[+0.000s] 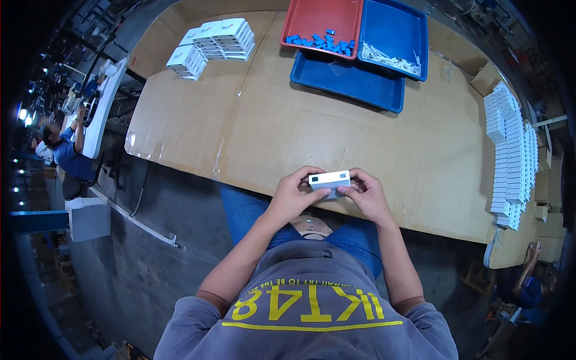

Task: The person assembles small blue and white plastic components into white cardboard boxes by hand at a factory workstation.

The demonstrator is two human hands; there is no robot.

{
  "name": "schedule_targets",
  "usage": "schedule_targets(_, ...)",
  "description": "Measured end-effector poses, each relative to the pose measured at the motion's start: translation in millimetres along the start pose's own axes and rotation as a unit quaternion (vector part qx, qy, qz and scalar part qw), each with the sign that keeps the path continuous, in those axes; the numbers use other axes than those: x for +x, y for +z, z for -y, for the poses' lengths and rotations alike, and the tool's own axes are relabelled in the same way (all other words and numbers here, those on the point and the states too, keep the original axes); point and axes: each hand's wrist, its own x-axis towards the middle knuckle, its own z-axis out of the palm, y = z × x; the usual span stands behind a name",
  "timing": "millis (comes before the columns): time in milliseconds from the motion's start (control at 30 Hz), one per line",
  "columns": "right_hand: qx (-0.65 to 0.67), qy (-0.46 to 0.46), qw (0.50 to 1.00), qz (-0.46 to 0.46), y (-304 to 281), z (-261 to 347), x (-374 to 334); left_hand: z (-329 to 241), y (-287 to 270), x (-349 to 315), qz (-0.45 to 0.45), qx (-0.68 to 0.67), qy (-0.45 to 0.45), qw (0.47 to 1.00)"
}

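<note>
Holding a small white box (329, 179) at the near edge of the cardboard-covered table (180, 114). Gripping its left end with left hand (295, 192), its right end with right hand (367, 195); fingers bent in close around both ends, thumbs on the near side (can't tell if resting on the table or lifted). At the far side: red tray (321, 21) with small blue parts (327, 44), right beside a blue tray (393, 24) with white sticks (384, 57). White boxes stacked at far left (207, 45) and along the right.
</note>
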Motion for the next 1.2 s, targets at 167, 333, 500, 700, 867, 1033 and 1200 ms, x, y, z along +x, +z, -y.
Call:
schedule_targets(167, 0.087, -0.119, 0.987, -0.062, 19, -5, -10, 13, 0, -9, -0.027, -0.049, -0.015, 0.998)
schedule_targets(333, 0.118, -0.073, 0.989, -0.045, 8, 0, -9, -12, -4, -6, 0.032, -0.006, -0.060, 0.998)
schedule_targets(500, 0.308, -0.013, 0.950, -0.048, 17, 8, -10, 13, -2, -4, 0.047, -0.216, 0.045, 0.974)
schedule_targets(700, 0.469, 0.086, 0.872, 0.108, 27, -17, -17, 15, 14, 0, 0.070, -0.161, 0.005, 0.984)
schedule_targets(867, 0.321, 0.148, 0.936, 0.006, 27, 10, -27, 4, 23, -5, -0.063, -0.311, -0.066, 0.946)
schedule_targets(1033, -0.108, -0.072, 0.975, -0.182, 6, -4, -35, -2, 28, -2, -0.102, -0.274, -0.051, 0.955)
schedule_targets(1200, -0.329, -0.291, 0.887, -0.146, 28, 32, -47, -23, 43, -9, -0.032, -0.186, -0.019, 0.982)
